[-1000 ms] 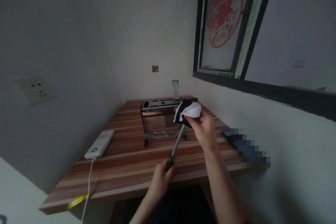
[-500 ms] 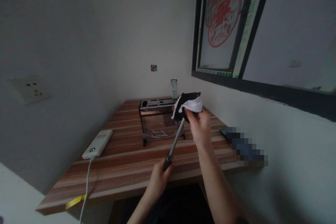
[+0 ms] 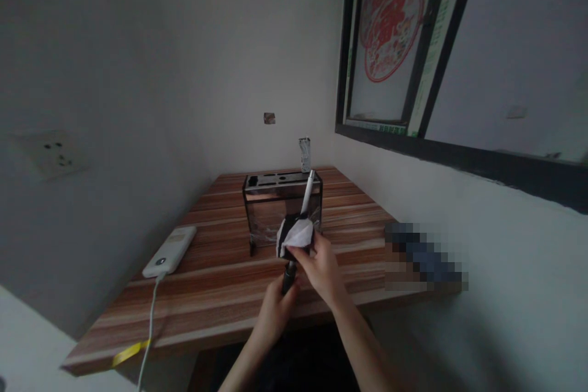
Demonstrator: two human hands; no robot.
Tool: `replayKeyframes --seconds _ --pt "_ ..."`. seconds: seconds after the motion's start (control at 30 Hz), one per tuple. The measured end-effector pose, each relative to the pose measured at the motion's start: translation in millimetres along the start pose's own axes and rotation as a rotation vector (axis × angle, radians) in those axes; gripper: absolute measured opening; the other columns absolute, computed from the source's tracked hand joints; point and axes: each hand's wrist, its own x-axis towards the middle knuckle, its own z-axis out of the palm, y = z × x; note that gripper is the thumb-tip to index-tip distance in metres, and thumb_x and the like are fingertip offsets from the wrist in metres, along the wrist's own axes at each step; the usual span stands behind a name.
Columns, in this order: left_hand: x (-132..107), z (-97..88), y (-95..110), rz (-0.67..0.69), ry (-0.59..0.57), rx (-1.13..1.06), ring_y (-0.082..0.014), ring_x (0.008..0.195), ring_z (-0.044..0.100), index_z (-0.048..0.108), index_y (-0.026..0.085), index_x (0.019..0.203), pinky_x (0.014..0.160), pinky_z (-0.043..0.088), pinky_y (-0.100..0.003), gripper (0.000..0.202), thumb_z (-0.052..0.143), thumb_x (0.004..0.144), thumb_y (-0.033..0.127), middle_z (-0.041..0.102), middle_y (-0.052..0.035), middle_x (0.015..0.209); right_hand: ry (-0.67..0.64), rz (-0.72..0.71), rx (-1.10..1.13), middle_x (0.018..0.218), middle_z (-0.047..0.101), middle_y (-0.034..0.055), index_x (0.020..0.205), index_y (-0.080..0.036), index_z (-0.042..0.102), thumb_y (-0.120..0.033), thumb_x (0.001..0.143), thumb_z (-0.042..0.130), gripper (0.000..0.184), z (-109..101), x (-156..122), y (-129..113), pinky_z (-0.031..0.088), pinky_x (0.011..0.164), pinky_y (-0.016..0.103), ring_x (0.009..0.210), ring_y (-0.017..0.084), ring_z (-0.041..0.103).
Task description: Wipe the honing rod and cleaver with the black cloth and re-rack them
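My left hand point(image 3: 274, 309) is closed on the black handle of a thin metal rod point(image 3: 305, 194), which points up and away over the wooden table point(image 3: 220, 282). My right hand point(image 3: 322, 266) pinches a black and white cloth point(image 3: 294, 235) wrapped round the lower part of the rod, just above the handle. The rod's bare upper end rises in front of a black-framed clear holder point(image 3: 281, 205) with slots in its top.
A white power bank point(image 3: 169, 251) with a cable lies at the table's left. A small tube point(image 3: 304, 154) stands in the far corner by the wall. A blurred dark object point(image 3: 425, 255) rests at the table's right edge below a window frame point(image 3: 413, 135). A wall socket point(image 3: 52, 156) is at left.
My right hand has slid the cloth down the rod from its tip to just above the handle, baring the upper shaft. The left hand has kept its grip.
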Motion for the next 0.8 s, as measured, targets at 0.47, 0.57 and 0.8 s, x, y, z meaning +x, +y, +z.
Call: replayKeyframes --seconds 0.47,0.57,0.8 --pt "2 1.0 2 0.064 -0.014 0.001 -0.0149 0.060 0.050 0.060 0.011 0.068 0.055 0.041 -0.022 0.027 0.053 0.075 0.036 0.055 -0.0009 0.056 0.035 0.094 0.044 0.098 0.071 0.0089 0.097 -0.018 0.062 -0.021 0.071 0.068 0.027 3 -18 13 0.052 0.086 0.034 0.096 0.025 0.066" --pt "3 0.2 -3 0.085 -0.044 0.031 -0.0157 0.064 0.052 0.061 0.010 0.073 0.058 0.042 -0.022 0.027 0.052 0.077 0.034 0.060 -0.0034 0.065 0.058 0.115 0.063 0.095 0.072 0.0089 0.095 -0.018 0.062 -0.023 0.070 0.069 0.026 3 -20 12 0.053 0.083 0.032 0.093 0.025 0.067" --pt "1 -1.2 -6 0.087 -0.072 0.069 -0.0155 0.066 0.051 0.062 0.009 0.078 0.062 0.041 -0.023 0.026 0.051 0.079 0.032 0.061 -0.0035 0.070 0.078 0.121 0.132 0.092 0.072 0.0092 0.094 -0.017 0.063 -0.025 0.069 0.070 0.027 1 -22 11 0.055 0.079 0.032 0.090 0.024 0.068"
